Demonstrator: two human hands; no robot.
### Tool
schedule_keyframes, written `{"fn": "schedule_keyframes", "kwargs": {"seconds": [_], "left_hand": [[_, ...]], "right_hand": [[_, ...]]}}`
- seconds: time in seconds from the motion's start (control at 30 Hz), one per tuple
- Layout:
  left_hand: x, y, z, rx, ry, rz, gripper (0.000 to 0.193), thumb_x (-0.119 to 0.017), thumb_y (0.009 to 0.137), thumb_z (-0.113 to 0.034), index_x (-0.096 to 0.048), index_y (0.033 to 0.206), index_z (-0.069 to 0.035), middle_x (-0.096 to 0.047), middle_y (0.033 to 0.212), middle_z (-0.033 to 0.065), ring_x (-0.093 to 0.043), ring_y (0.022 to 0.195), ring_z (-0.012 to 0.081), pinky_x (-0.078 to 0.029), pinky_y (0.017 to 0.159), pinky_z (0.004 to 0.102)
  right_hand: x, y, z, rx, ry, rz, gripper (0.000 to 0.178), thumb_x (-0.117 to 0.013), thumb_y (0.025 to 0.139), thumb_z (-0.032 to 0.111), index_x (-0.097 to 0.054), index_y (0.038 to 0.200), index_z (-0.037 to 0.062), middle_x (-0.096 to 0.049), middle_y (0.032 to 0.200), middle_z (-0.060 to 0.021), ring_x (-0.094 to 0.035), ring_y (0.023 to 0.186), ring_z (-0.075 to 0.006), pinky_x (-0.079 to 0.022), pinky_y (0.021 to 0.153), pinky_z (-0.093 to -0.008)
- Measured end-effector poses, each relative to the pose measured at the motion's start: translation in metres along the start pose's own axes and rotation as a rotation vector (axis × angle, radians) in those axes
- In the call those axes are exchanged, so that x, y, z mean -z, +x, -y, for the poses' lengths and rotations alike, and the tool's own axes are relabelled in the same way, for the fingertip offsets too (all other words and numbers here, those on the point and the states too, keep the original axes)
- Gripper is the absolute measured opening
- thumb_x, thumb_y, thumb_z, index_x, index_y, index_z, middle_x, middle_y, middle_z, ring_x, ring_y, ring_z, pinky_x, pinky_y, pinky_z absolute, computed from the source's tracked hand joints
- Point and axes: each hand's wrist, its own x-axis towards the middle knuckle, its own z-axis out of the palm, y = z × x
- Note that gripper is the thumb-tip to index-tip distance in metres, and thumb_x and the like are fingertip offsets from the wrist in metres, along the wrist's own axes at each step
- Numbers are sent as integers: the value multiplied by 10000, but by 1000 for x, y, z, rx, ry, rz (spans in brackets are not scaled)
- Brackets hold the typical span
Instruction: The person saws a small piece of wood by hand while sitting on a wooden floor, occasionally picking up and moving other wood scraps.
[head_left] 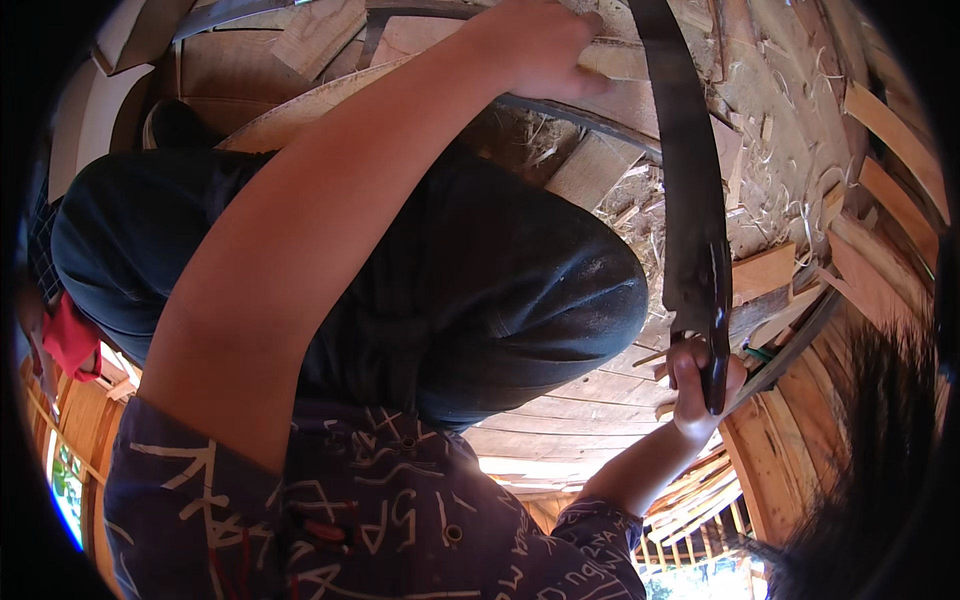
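A long, dark handsaw stretches from the top edge down to my right hand. My right fingers are wrapped round its glossy dark handle; the teeth cannot be made out. Across my body reaches my left arm, and my left hand grips a pale wooden board at the top, left of the blade. Its thumb lies along the board's face, apart from the fingers, whose tips are partly hidden. From this view I cannot tell whether the blade touches the board.
My bent knees in dark trousers fill the middle. Wood shavings and offcuts litter the plank surface. Curved timber ribs line the right side. A red cloth shows at the far left, beside what looks like another person's arm.
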Motion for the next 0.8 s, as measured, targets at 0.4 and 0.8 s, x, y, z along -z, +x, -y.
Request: {"fn": "schedule_keyframes", "kwargs": {"seconds": [0.4, 0.8], "left_hand": [[-2, 3, -6, -23, 6, -37, 669, -656, 831, -397, -500, 1343, 4, -635, 1155, 278, -619, 1087, 398, -492, 950, 457], [-1, 5, -10, 19, 67, -10, 689, -625, 849, -461, -504, 1326, 21, -642, 1116, 291, -629, 1048, 414, -495, 940, 467]], "right_hand": [[56, -92, -24, 36, 85, -86, 240, -709, 783, 122, -525, 687, 1, -543, 579, -68, -477, 492, -135, -358, 481, -280], [29, -68, 14, 96, -159, -101, 214, -706, 732, 145, -571, 627, 17, -496, 497, -20, -396, 410, -93, -255, 430, -279]]}}
